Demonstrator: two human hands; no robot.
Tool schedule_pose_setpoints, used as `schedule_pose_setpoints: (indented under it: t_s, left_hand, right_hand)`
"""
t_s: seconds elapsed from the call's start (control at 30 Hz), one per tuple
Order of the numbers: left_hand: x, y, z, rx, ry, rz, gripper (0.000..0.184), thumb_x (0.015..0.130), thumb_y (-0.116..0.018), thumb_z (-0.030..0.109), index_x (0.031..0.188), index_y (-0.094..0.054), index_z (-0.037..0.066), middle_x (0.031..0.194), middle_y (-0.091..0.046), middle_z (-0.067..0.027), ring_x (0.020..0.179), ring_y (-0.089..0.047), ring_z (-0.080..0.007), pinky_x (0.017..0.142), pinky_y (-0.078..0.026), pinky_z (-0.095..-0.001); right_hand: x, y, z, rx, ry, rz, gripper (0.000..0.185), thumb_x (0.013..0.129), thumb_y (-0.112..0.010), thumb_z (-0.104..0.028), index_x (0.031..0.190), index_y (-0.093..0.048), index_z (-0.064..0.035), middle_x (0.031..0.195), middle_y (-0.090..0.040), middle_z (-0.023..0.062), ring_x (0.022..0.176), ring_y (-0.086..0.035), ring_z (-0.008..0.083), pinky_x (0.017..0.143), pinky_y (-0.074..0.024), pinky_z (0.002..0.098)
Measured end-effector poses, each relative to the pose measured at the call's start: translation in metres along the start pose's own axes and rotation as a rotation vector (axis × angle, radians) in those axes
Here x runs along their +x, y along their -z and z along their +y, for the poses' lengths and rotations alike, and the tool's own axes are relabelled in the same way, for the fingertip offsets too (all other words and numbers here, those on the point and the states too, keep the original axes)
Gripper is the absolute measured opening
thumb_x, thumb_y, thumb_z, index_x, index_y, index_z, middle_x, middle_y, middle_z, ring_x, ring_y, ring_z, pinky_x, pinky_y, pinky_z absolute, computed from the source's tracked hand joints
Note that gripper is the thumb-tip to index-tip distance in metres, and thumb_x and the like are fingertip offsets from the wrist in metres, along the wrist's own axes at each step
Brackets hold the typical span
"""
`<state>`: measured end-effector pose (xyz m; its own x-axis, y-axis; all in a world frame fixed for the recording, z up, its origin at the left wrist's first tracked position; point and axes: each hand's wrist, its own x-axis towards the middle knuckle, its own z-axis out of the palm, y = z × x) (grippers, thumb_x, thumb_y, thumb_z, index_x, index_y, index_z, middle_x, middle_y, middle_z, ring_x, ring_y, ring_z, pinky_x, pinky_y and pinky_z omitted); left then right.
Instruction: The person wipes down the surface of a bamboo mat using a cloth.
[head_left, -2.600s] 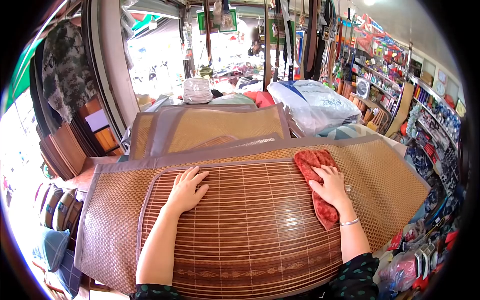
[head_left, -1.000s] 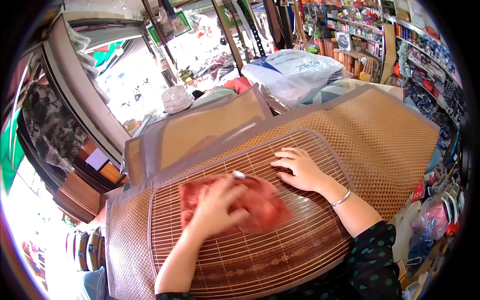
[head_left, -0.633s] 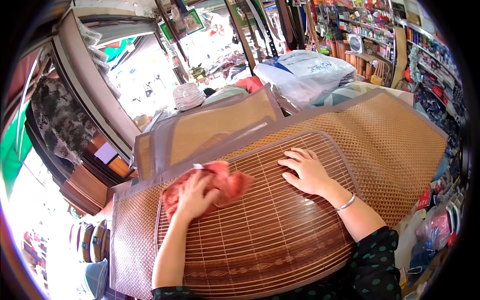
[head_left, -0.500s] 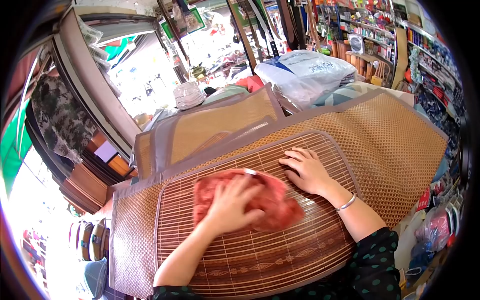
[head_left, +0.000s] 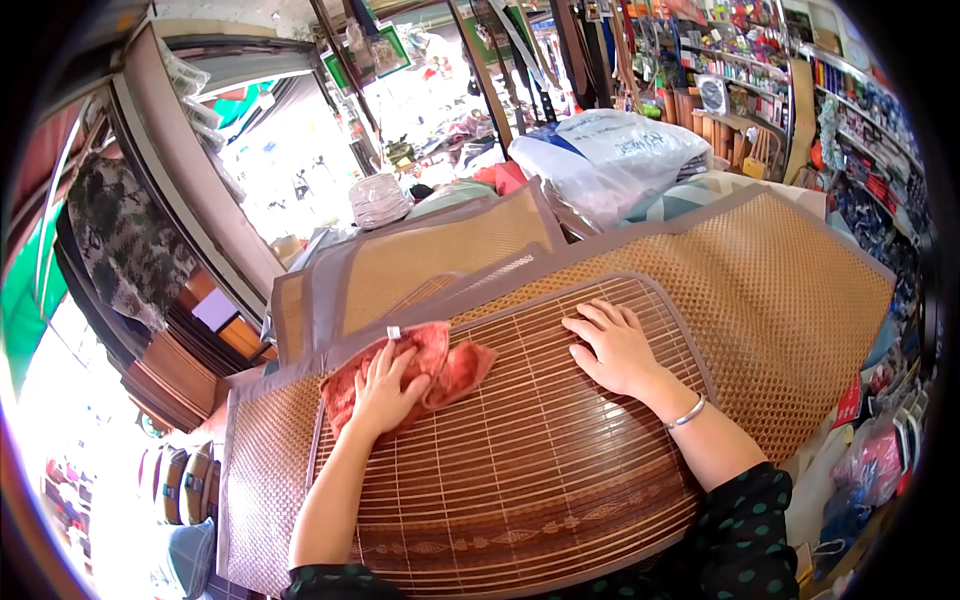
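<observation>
My left hand [head_left: 385, 397] lies flat on a red cloth [head_left: 440, 365], fingers spread, pressing it against the brown slatted bamboo mat [head_left: 540, 460] near that mat's left edge. The cloth is bunched on its right side, and a small white tag shows at its top. My right hand [head_left: 612, 350] rests palm down on the upper right part of the same mat. Its fingers are stretched out and hold nothing. Beneath the bamboo mat is a larger tan woven mat [head_left: 780, 270] with a grey border.
Behind lies another tan woven mat [head_left: 450, 240]. A white plastic-wrapped bundle [head_left: 610, 150] sits at the back, with a wrapped round stack [head_left: 380, 203] to its left. Packed shelves [head_left: 860, 130] line the right side. Folded goods [head_left: 185, 480] stand at lower left.
My left hand and the red cloth have slid left across the bamboo mat, from its middle to its left edge. My right hand stays in nearly the same place.
</observation>
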<state>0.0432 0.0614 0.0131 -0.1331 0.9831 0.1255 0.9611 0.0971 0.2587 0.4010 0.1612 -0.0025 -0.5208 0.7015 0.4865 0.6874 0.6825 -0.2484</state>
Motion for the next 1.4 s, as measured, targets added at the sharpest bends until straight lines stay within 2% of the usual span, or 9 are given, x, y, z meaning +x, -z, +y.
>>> schedule_pose_setpoints:
  t_s: [0.27,0.57,0.83,0.93,0.97,1.07,1.1,1.23,1.4]
  left_hand:
    - [-0.116,0.021,0.084,0.107,-0.471,-0.146,0.077,0.079,-0.067,0.058,0.144,-0.046,0.023,0.157,-0.028,-0.0177,0.145,-0.027,-0.0381,0.112,-0.018,-0.0691]
    - [-0.134,0.04,-0.051,0.046,0.095,0.049,0.071,0.083,-0.065,0.043,0.145,-0.043,0.016,0.156,-0.028,-0.02,0.144,-0.026,-0.0378,0.117,-0.014,-0.0592]
    - [-0.2,0.03,0.035,0.032,-0.119,-0.1,0.076,0.074,-0.07,0.048,0.14,-0.05,0.016,0.153,-0.03,-0.0232,0.144,-0.023,-0.0429,0.115,-0.012,-0.0653]
    - [-0.239,0.014,0.058,0.151,-0.294,-0.145,0.087,0.071,-0.07,0.065,0.137,-0.053,0.011,0.15,-0.032,-0.026,0.14,-0.028,-0.0483,0.111,-0.016,-0.0724]
    - [-0.247,0.019,0.064,0.122,-0.351,-0.026,0.081,0.068,-0.074,0.054,0.137,-0.054,0.016,0.149,-0.038,-0.0217,0.139,-0.032,-0.0444,0.112,-0.018,-0.0664]
    - [-0.262,0.014,0.028,0.074,-0.228,-0.016,0.09,0.066,-0.071,0.06,0.143,-0.048,0.018,0.154,-0.031,-0.0208,0.144,-0.023,-0.0435,0.116,-0.01,-0.0672]
    - [-0.259,0.017,0.009,0.147,-0.147,-0.085,0.088,0.075,-0.062,0.07,0.136,-0.052,0.008,0.149,-0.032,-0.0282,0.138,-0.031,-0.0488,0.111,-0.017,-0.0707]
    - [-0.252,0.029,-0.024,0.001,0.095,0.113,0.078,0.074,-0.064,0.05,0.135,-0.052,0.004,0.149,-0.034,-0.0278,0.141,-0.029,-0.0438,0.115,-0.015,-0.0621]
    - [-0.244,0.021,-0.01,0.126,0.124,0.155,0.08,0.073,-0.064,0.048,0.139,-0.048,0.005,0.149,-0.033,-0.0288,0.142,-0.026,-0.0451,0.116,-0.013,-0.0621]
  right_hand:
    - [0.0,-0.003,0.001,-0.03,0.011,-0.008,0.044,0.096,-0.052,-0.035,0.133,-0.057,-0.0133,0.143,-0.049,0.0138,0.138,-0.038,0.0321,0.114,-0.0263,0.0498]
    - [0.001,-0.001,0.0,-0.035,0.024,-0.01,0.043,0.095,-0.054,-0.033,0.133,-0.057,-0.0128,0.142,-0.049,0.0139,0.137,-0.038,0.033,0.114,-0.0271,0.05]
    - [0.0,0.0,0.001,-0.03,0.037,-0.005,0.044,0.095,-0.054,-0.034,0.133,-0.057,-0.0121,0.142,-0.049,0.0143,0.137,-0.038,0.0333,0.113,-0.0277,0.0509]
    - [0.0,-0.001,0.001,-0.03,0.033,-0.025,0.044,0.096,-0.052,-0.035,0.134,-0.056,-0.0121,0.143,-0.048,0.0146,0.138,-0.037,0.0336,0.113,-0.027,0.0512]
    - [0.0,0.0,0.001,-0.025,0.031,-0.032,0.044,0.097,-0.052,-0.035,0.134,-0.055,-0.0121,0.144,-0.048,0.0148,0.138,-0.037,0.0337,0.114,-0.0267,0.0511]
    - [0.0,0.0,0.001,-0.033,0.033,-0.035,0.044,0.097,-0.051,-0.035,0.135,-0.055,-0.012,0.144,-0.047,0.0152,0.139,-0.036,0.0336,0.114,-0.0262,0.0508]
    - [0.0,0.001,0.0,-0.029,0.038,-0.04,0.044,0.097,-0.051,-0.035,0.135,-0.055,-0.012,0.144,-0.047,0.0152,0.139,-0.036,0.0336,0.114,-0.0262,0.0508]
    - [0.001,0.0,0.0,-0.042,0.036,-0.038,0.044,0.097,-0.051,-0.034,0.134,-0.056,-0.0118,0.143,-0.048,0.0153,0.138,-0.037,0.0336,0.113,-0.0264,0.0506]
    - [0.0,-0.003,0.002,-0.048,0.047,0.003,0.042,0.097,-0.052,-0.033,0.133,-0.057,-0.0112,0.142,-0.049,0.0154,0.137,-0.038,0.0336,0.113,-0.0269,0.0512]
